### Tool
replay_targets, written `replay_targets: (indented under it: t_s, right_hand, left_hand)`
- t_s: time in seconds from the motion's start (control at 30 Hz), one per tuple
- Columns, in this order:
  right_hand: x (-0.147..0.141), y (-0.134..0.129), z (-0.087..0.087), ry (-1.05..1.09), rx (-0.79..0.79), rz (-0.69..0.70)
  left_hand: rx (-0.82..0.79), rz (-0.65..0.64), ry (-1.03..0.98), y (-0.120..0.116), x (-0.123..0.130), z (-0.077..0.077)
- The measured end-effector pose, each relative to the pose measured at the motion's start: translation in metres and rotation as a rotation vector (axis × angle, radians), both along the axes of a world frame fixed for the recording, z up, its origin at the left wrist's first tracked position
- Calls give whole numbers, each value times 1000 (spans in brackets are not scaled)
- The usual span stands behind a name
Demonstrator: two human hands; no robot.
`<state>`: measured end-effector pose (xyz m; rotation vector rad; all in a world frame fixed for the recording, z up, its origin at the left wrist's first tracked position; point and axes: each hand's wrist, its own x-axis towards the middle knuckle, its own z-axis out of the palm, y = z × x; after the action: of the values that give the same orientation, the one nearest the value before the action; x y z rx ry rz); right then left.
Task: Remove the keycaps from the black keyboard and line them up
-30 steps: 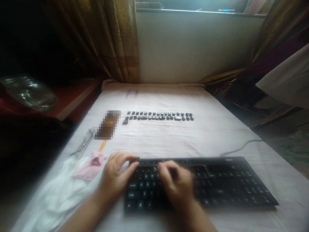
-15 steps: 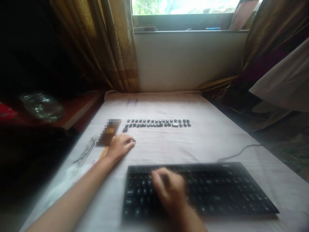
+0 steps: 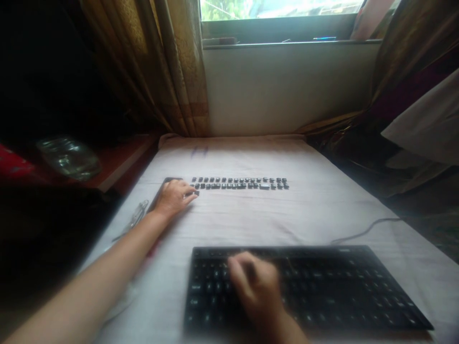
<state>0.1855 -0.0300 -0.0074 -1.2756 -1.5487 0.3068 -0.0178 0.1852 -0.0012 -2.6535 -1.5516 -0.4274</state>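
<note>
Keyboard (image 3: 308, 291) lies on pale cloth (image 3: 244, 220) before a window (image 3: 283, 9), left hand (image 3: 174, 196) pinching a keycap (image 3: 197, 193), right hand (image 3: 256, 284) gripping something dark (image 3: 250, 268).

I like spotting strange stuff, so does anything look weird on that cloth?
Yes: small black keys lie in rows on the cloth, beyond the keyboard. Keys usually sit on a keyboard, so that looks odd. Blur hides whether anything is broken.

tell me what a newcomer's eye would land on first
Probably the large black keyboard in the foreground, with the right hand curled over it. Next, the rows of small dark keycaps farther off on the pale cloth, with the left hand at their left end. The bright window sits at the top.
</note>
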Motion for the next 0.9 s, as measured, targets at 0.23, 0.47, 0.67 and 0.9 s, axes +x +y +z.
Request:
replay_targets:
  t_s: [0.23, 0.47, 0.67, 0.9]
  right_hand:
    - [2, 0, -1, 8, -11, 8]
    - [0, 1, -4, 46, 3, -8]
    - [2, 1, -2, 9, -36, 14]
    - [2, 1, 0, 6, -29, 13]
  left_hand:
    - [19, 16, 57, 13, 1, -10]
    - [23, 21, 89, 16, 1, -11]
    - [22, 27, 113, 19, -1, -14]
    - [36, 16, 112, 19, -1, -15]
